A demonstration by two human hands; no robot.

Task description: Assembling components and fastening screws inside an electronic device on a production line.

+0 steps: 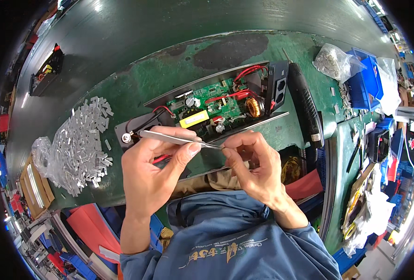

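My left hand (148, 175) grips a pair of metal tweezers (172, 138), their tips pointing right. At those tips, the thumb and fingers of my right hand (259, 173) are pinched together on something too small to make out. Just beyond both hands lies an open metal housing with a green circuit board (209, 100) inside. The board carries a yellow block component (194, 119), a copper-wound coil (253, 107) and red wires (232, 96). A black end panel with sockets (279, 88) stands at the housing's right end. My left fingers partly cover its near left corner.
A heap of small silvery metal pieces (83, 142) spreads over the green bench at left. Right of the housing lies a black electric screwdriver (306, 100). Farther right are a clear bag of small parts (332, 61) and a blue bin (363, 86). Another open unit (47, 72) sits far left.
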